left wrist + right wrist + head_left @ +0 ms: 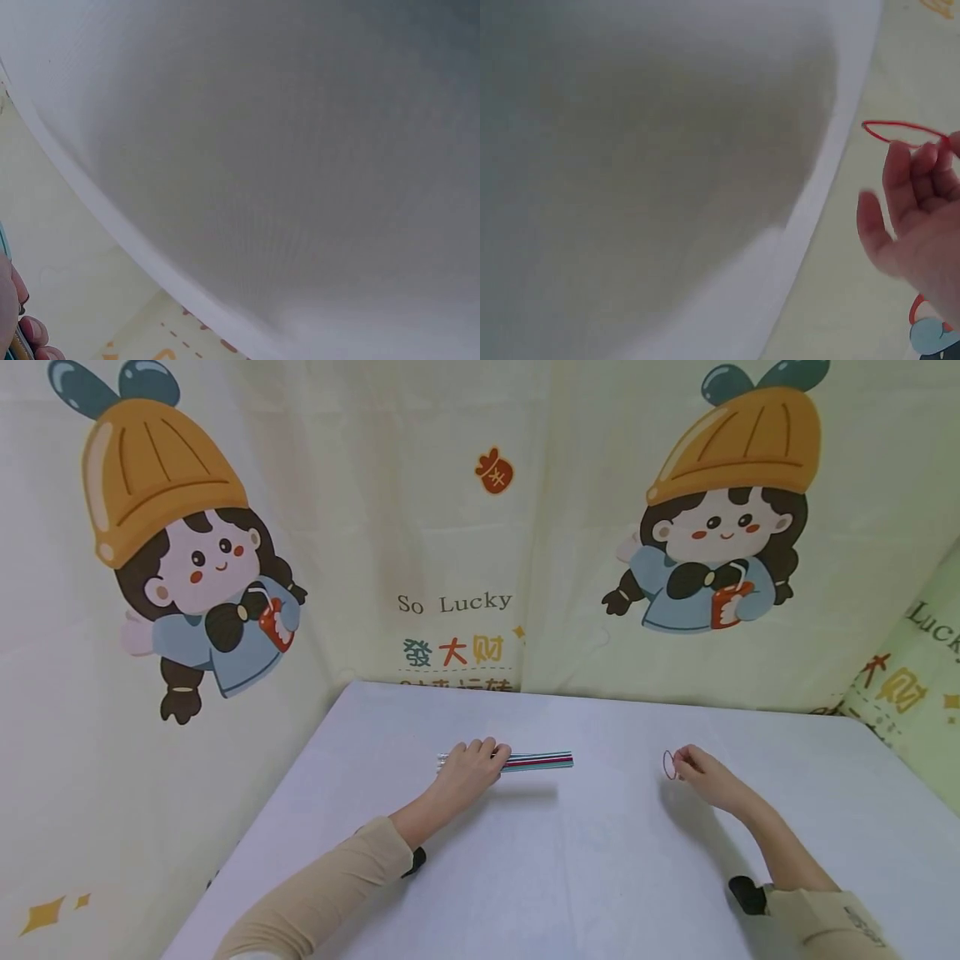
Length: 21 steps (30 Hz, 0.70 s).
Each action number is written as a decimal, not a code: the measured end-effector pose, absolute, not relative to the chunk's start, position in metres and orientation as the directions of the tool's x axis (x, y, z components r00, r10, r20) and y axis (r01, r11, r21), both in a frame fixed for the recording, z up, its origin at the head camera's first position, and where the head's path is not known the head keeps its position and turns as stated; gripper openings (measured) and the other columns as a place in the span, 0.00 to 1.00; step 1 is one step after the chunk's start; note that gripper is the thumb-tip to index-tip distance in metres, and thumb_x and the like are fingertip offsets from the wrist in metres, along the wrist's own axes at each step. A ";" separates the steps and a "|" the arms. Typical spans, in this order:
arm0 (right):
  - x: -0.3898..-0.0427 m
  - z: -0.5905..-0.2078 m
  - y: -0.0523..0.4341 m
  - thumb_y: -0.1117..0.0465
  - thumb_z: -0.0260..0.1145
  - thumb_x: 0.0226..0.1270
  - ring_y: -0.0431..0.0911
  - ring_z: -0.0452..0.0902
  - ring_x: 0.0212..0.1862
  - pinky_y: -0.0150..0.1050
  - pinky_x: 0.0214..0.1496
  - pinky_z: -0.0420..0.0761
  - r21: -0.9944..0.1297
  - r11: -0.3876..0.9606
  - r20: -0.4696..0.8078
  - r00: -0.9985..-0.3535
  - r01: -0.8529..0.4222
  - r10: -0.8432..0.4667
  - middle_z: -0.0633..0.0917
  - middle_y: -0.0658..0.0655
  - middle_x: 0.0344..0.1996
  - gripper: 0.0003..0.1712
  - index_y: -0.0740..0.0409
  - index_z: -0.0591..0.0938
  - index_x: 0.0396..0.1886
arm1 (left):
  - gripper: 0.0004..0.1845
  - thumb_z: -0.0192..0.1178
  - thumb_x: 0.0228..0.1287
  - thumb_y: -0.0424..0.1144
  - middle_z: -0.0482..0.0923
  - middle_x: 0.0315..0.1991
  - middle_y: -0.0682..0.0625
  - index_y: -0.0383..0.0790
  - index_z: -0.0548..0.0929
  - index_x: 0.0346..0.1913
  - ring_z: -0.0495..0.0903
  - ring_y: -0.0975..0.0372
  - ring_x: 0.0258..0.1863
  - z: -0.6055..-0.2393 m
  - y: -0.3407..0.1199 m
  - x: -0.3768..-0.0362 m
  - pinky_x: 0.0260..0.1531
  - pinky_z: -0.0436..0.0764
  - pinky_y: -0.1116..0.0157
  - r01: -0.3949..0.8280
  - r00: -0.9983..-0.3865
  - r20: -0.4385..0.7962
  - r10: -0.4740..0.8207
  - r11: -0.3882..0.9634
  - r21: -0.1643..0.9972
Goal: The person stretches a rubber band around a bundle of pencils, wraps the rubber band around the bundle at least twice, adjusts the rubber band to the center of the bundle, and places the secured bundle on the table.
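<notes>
A bundle of slim coloured pencils (542,761), teal, white and dark red, is gripped near its left part by my left hand (467,770). The bundle lies sideways just above the table, its shadow below it. Only fingertips and a bit of the bundle show at the lower left corner of the left wrist view. To the right, apart from the bundle, my right hand (708,781) pinches a thin red rubber band (900,122) between its fingertips. The band hangs as a loose loop off the fingers.
The white-covered table (600,877) spreads under both hands. Behind it and at the sides hangs a cream cloth (360,510) with printed cartoon figures and lettering. Dark wrist-camera pieces (747,895) sit at the sleeve cuffs.
</notes>
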State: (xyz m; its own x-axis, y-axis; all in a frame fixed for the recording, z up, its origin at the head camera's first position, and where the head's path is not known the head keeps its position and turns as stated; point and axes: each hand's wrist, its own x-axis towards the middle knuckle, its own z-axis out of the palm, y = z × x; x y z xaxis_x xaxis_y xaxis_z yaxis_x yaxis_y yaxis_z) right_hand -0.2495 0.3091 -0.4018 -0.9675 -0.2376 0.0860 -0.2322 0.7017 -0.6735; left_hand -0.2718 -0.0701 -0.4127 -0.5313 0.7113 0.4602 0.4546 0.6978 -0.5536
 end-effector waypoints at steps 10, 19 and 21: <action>-0.250 -0.388 0.272 0.55 0.46 0.73 0.54 0.71 0.46 0.30 0.50 0.70 -0.872 0.458 -0.009 -0.932 -0.170 -0.363 0.74 0.58 0.35 0.19 0.70 0.69 0.44 | 0.16 0.61 0.58 0.49 0.70 0.28 0.53 0.45 0.70 0.41 0.69 0.64 0.22 -0.412 -0.064 -0.271 0.17 0.66 0.72 0.468 -0.544 0.456 0.704 0.706 -0.532; -0.254 -0.383 0.237 0.58 0.48 0.72 0.53 0.70 0.44 0.31 0.51 0.69 -0.892 0.390 0.018 -0.879 -0.229 -0.477 0.74 0.66 0.36 0.16 0.71 0.69 0.44 | 0.17 0.60 0.58 0.50 0.69 0.29 0.53 0.45 0.70 0.43 0.69 0.65 0.23 -0.410 -0.054 -0.268 0.18 0.67 0.72 0.477 -0.566 0.417 0.711 0.696 -0.537; -0.254 -0.381 0.231 0.58 0.48 0.72 0.51 0.70 0.43 0.33 0.51 0.69 -0.888 0.391 0.021 -0.871 -0.242 -0.490 0.74 0.65 0.36 0.15 0.69 0.70 0.43 | 0.17 0.61 0.57 0.50 0.69 0.29 0.53 0.45 0.70 0.43 0.69 0.65 0.23 -0.410 -0.054 -0.267 0.18 0.66 0.72 0.479 -0.555 0.429 0.713 0.696 -0.535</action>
State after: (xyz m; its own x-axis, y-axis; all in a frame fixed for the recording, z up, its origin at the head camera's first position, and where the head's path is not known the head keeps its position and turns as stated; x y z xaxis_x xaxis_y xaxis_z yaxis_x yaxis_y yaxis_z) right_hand -0.2539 0.2310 -0.3808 -0.8715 -0.4899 0.0214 -0.2418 0.3914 -0.8879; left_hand -0.2673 -0.0537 -0.4099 -0.5550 0.7126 0.4291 0.4795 0.6956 -0.5350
